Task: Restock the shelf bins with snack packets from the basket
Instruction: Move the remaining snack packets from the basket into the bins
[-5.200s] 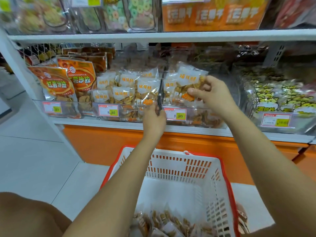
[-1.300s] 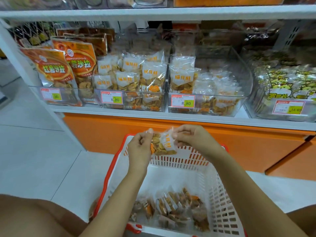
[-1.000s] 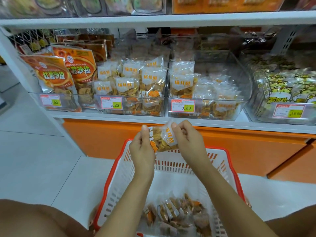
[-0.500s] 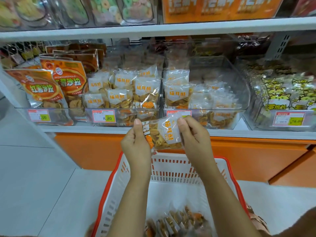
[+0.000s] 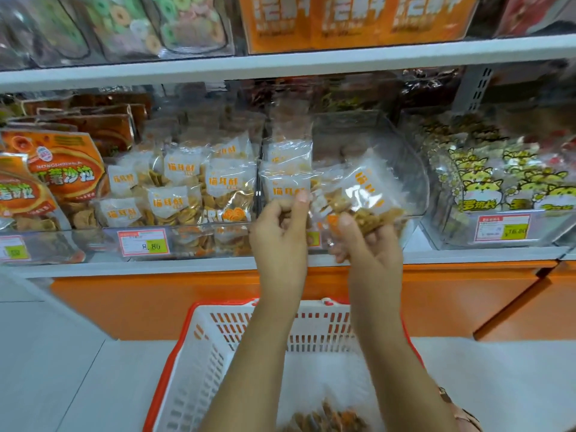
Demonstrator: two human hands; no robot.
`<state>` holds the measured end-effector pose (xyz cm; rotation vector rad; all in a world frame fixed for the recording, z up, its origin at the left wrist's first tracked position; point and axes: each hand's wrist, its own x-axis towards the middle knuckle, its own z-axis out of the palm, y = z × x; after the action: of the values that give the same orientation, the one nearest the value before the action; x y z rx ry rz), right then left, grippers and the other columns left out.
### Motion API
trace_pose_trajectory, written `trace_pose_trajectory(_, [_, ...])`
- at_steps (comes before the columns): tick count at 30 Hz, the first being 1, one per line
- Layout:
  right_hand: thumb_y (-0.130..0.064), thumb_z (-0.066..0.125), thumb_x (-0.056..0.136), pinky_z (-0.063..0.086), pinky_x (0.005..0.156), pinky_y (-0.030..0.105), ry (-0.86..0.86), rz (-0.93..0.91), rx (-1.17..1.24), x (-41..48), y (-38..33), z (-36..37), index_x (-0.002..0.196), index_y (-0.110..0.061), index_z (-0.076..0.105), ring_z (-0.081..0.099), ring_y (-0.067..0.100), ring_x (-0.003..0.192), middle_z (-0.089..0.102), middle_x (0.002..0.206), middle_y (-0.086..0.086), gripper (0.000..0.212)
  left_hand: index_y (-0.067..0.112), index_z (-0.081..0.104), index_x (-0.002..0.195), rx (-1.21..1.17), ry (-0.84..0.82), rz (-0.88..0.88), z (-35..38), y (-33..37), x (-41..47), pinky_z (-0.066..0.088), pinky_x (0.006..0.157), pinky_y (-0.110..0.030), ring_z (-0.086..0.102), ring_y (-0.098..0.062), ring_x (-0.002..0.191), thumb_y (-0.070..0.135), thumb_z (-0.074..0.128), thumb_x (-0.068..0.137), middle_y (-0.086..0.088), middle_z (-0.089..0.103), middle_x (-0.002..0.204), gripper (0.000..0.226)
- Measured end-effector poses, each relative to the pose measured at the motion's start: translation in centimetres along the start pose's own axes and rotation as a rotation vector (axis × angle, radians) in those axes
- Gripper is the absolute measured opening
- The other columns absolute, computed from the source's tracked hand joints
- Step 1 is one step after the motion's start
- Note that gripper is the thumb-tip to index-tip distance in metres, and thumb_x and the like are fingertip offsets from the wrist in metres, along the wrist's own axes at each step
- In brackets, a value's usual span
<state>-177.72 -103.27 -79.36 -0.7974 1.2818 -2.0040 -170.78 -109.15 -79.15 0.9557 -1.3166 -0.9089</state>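
Crisps of golden brown fill a clear plastic snack packet (image 5: 367, 188) with a white label and orange characters, held tilted at centre frame just in front of the clear plastic shelf bin (image 5: 411, 157). The right hand (image 5: 369, 244) grips its lower end with curled fingers, while the left hand (image 5: 279, 235) pinches its left edge. Similar packets (image 5: 327, 419) lie in 1 white slotted plastic basket (image 5: 218, 335), red-rimmed, at lower centre.

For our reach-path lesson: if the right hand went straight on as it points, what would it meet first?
Probably the front wall of the clear bin, just beyond the right hand; depth unclear.
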Motion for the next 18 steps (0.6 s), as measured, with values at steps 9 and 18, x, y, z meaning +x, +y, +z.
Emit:
trace_pose_trajectory(9, [-0.023, 0.064, 0.084, 0.05, 0.07, 0.036, 0.006, 0.145, -0.569, 18.0, -1.2, -0.9, 0.082, -0.013, 0.063, 0.063, 0.025, 0.075, 0.066, 0.081, 0.009, 0.011, 0.021, 0.06, 0.073, 0.579, -0.102, 0.15, 1.5, -0.3, 6.1, 0.051, 0.064, -0.034, 0.057, -0.006, 0.064, 0.039, 0.061, 0.09, 0.008, 0.061, 0.065, 0.025])
trace_pose_trajectory(18, [-0.015, 0.056, 0.094, 0.046, 0.055, 0.015, -0.213, 0.238, -0.706, 27.3, 2.0, 3.0, 0.121, -0.013, 0.055, 0.051, 0.007, 0.072, 0.055, 0.1, 0.0, 0.027, 0.023, 0.06, 0.07, 0.587, -0.133, 0.101, 1.8, 0.0, 7.0, 0.051, 0.06, -0.028, 0.058, -0.005, 0.06, 0.04, 0.064, 0.088, 0.007, 0.062, 0.061, 0.025])
